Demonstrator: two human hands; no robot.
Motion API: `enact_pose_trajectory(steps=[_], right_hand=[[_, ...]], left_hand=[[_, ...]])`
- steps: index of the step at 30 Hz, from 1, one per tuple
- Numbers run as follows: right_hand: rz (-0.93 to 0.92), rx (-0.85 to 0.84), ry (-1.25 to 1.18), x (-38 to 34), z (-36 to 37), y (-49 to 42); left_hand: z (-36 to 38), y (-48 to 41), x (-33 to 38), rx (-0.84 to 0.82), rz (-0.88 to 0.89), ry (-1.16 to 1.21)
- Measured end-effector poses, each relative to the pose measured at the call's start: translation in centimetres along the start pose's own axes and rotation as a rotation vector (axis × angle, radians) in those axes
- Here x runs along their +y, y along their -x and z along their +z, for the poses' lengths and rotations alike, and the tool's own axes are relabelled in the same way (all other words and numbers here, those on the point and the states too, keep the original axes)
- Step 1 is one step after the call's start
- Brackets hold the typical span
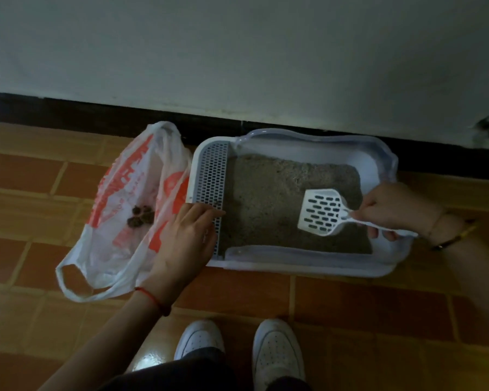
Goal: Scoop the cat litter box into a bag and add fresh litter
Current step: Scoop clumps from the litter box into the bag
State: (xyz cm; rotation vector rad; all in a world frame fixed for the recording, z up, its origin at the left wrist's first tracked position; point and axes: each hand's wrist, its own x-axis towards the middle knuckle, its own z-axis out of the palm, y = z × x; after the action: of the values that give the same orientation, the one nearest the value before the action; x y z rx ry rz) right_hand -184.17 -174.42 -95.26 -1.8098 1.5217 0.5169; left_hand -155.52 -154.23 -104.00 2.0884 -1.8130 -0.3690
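A white litter box (316, 267) with a perforated grate (211, 176) at its left end stands on the floor against the wall, filled with grey litter (268, 201). My right hand (393, 208) grips the handle of a white slotted scoop (321, 212), its blade held over the litter at the right. My left hand (185, 235) rests flat on the box's left front corner, fingers apart, beside the bag. A white plastic bag with red print (124, 221) lies open left of the box, with dark clumps (141, 215) inside.
The floor is brown tile (350, 306). A white wall with a dark skirting (96, 117) runs just behind the box and bag. My two white shoes (275, 351) stand close in front of the box.
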Motion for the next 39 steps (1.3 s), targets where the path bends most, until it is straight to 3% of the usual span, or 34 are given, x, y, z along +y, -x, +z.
enact_pose_trajectory(steps=[8,18,39], right_hand=[[0.095,-0.13,-0.06,1.0,3.1,-1.6],[-0.043,-0.184,-0.417,-0.4,5.2,-3.5],[-0.263,-0.053,-0.878,-0.4,4.4,-0.8]], left_hand=[[0.5,-0.5,0.8,0.034,0.032,-0.005],[0.7,-0.4,0.1,0.057,-0.028,0.011],[-0.2,-0.3,0.1,0.074,-0.016,-0.016]])
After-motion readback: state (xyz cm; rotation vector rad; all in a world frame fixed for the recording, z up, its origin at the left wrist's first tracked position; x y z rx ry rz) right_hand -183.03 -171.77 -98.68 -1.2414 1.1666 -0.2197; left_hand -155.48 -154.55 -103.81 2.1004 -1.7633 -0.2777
